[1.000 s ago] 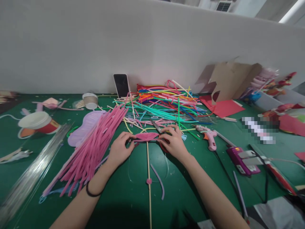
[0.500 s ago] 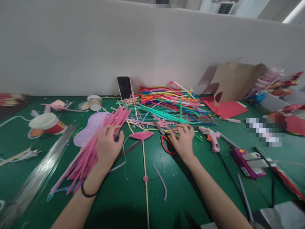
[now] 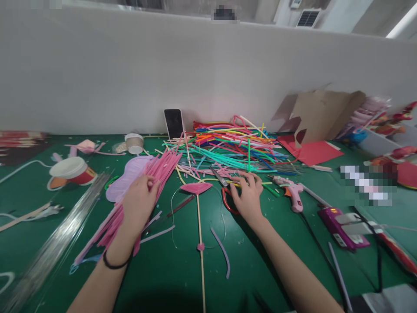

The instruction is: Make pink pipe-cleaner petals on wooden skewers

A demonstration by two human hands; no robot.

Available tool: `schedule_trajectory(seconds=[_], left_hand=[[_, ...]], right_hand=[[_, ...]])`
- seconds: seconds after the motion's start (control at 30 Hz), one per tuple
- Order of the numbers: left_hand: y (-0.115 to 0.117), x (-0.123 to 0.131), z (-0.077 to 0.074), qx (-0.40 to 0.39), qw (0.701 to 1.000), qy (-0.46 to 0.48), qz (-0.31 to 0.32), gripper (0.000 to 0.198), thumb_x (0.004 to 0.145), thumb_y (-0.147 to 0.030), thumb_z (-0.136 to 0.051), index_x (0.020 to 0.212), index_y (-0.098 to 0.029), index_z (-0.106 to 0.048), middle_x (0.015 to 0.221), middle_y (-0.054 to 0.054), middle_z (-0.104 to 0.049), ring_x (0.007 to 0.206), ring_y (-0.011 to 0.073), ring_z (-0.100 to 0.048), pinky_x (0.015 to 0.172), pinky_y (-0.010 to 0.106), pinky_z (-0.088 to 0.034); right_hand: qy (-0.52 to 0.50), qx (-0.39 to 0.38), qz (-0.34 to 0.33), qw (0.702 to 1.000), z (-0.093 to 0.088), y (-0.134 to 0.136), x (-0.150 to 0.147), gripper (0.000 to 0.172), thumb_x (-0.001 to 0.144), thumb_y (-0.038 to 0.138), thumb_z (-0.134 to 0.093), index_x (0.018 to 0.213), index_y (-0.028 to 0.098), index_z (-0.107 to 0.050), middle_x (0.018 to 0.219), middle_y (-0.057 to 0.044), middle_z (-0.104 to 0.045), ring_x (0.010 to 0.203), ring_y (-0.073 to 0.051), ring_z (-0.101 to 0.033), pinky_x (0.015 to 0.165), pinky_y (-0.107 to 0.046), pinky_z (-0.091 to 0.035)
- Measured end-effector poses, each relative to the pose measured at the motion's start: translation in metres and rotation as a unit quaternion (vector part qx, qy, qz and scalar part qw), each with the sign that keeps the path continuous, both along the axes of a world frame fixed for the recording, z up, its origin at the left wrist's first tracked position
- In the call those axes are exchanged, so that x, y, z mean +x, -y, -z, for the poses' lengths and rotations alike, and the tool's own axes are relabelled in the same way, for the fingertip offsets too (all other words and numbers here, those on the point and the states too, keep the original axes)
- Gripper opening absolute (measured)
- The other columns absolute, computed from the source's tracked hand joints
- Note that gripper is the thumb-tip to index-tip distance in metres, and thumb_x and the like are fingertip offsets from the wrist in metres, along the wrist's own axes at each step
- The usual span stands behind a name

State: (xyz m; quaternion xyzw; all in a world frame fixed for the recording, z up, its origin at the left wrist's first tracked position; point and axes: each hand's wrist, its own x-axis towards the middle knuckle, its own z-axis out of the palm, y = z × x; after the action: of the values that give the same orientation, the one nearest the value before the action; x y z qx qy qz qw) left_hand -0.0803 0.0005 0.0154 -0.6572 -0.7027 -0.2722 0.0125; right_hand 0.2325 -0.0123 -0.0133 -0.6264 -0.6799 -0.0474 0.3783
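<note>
My left hand (image 3: 138,203) lies on a fanned bundle of pink pipe cleaners (image 3: 130,204), its fingertips closed on one of them near the bundle's upper end. My right hand (image 3: 249,194) rests flat with its fingers spread at the near edge of a heap of multi-coloured pipe cleaners (image 3: 228,148), over red-handled scissors (image 3: 225,198). Between my hands lies a pink fan-shaped piece (image 3: 196,188) on a thin wooden stick (image 3: 201,269), which has a small pink blob (image 3: 201,247) partway down it.
A phone (image 3: 173,123) leans on the white partition. A pink glue gun (image 3: 293,193), a purple device (image 3: 342,221), red paper (image 3: 309,152) and cardboard (image 3: 321,113) lie right. A paper cup (image 3: 73,170), tape roll (image 3: 134,142), lilac shape (image 3: 130,174) and wire bundle (image 3: 58,243) lie left.
Both hands let go of the pink fan piece. My left hand moved left onto the pink pipe cleaners and closed on one; my right hand shifted right over the scissors.
</note>
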Motion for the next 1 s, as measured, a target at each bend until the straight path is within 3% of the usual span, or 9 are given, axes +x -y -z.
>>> schedule_trajectory(seconds=[0.23, 0.43, 0.53, 0.67, 0.7, 0.77, 0.9, 1.0], left_hand=[[0.004, 0.006, -0.005, 0.066, 0.996, 0.004, -0.064, 0.026, 0.094, -0.039, -0.039, 0.098, -0.019, -0.054, 0.070, 0.004, -0.063, 0.062, 0.0239, -0.060, 0.055, 0.031, -0.034], [0.026, 0.035, -0.007, 0.147, 0.986, 0.020, 0.070, 0.020, 0.095, -0.035, -0.044, 0.095, -0.020, -0.057, 0.075, 0.003, -0.064, 0.067, 0.0185, -0.061, 0.065, 0.029, -0.043], [0.039, 0.058, 0.002, 0.131, 0.966, -0.007, 0.223, 0.018, 0.095, -0.033, -0.046, 0.094, -0.021, -0.059, 0.081, 0.005, -0.067, 0.075, 0.0189, -0.063, 0.072, 0.030, -0.045], [0.047, 0.081, 0.012, 0.062, 0.943, -0.052, 0.322, 0.025, 0.097, -0.031, -0.040, 0.090, -0.021, -0.061, 0.075, 0.005, -0.066, 0.068, 0.0199, -0.060, 0.064, 0.032, -0.044], [0.047, 0.084, 0.013, 0.055, 0.940, -0.060, 0.332, 0.026, 0.097, -0.030, -0.039, 0.089, -0.021, -0.061, 0.074, 0.005, -0.066, 0.068, 0.0199, -0.060, 0.064, 0.033, -0.043], [0.047, 0.083, 0.015, 0.048, 0.938, -0.067, 0.338, 0.026, 0.098, -0.028, -0.038, 0.089, -0.020, -0.062, 0.074, 0.005, -0.066, 0.069, 0.0201, -0.059, 0.065, 0.033, -0.043], [0.046, 0.075, 0.016, 0.032, 0.952, -0.024, 0.303, 0.026, 0.098, -0.028, -0.039, 0.091, -0.019, -0.063, 0.078, 0.006, -0.066, 0.072, 0.0201, -0.059, 0.067, 0.033, -0.043], [0.047, 0.070, 0.017, 0.031, 0.955, 0.026, 0.293, 0.023, 0.097, -0.028, -0.042, 0.094, -0.020, -0.063, 0.083, 0.006, -0.068, 0.076, 0.0201, -0.060, 0.070, 0.033, -0.044]], right_hand=[[-0.027, 0.002, -0.025, 0.999, -0.001, 0.001, -0.002, 0.019, 0.088, 0.024, -0.055, 0.103, 0.021, -0.067, 0.118, -0.011, -0.057, 0.117, -0.031, -0.040, 0.096, -0.052, -0.035], [-0.125, -0.024, -0.129, 0.983, -0.016, 0.013, -0.017, 0.017, 0.086, 0.031, -0.061, 0.098, 0.024, -0.071, 0.111, -0.009, -0.062, 0.113, -0.028, -0.048, 0.100, -0.049, -0.035], [-0.241, -0.116, -0.233, 0.935, -0.020, 0.022, -0.031, 0.030, 0.084, 0.040, -0.064, 0.110, 0.025, -0.069, 0.108, -0.007, -0.065, 0.106, -0.024, -0.056, 0.095, -0.042, -0.043], [-0.419, -0.267, -0.309, 0.811, -0.020, 0.027, -0.044, 0.037, 0.090, 0.049, -0.053, 0.104, 0.020, -0.071, 0.082, -0.004, -0.071, 0.079, -0.018, -0.065, 0.074, -0.032, -0.052], [-0.442, -0.281, -0.303, 0.796, -0.020, 0.026, -0.044, 0.038, 0.089, 0.050, -0.052, 0.100, 0.019, -0.072, 0.078, -0.004, -0.070, 0.074, -0.018, -0.065, 0.070, -0.030, -0.052], [-0.480, -0.268, -0.262, 0.793, -0.020, 0.022, -0.038, 0.037, 0.087, 0.051, -0.056, 0.094, 0.019, -0.073, 0.074, -0.003, -0.070, 0.070, -0.017, -0.064, 0.066, -0.027, -0.051], [-0.564, -0.164, -0.140, 0.797, -0.021, 0.011, -0.018, 0.032, 0.084, 0.049, -0.062, 0.092, 0.020, -0.072, 0.074, -0.002, -0.069, 0.066, -0.014, -0.061, 0.064, -0.026, -0.049], [-0.582, -0.125, -0.105, 0.796, -0.021, 0.007, -0.011, 0.032, 0.083, 0.048, -0.063, 0.094, 0.019, -0.073, 0.074, -0.002, -0.068, 0.066, -0.013, -0.060, 0.063, -0.025, -0.048]])
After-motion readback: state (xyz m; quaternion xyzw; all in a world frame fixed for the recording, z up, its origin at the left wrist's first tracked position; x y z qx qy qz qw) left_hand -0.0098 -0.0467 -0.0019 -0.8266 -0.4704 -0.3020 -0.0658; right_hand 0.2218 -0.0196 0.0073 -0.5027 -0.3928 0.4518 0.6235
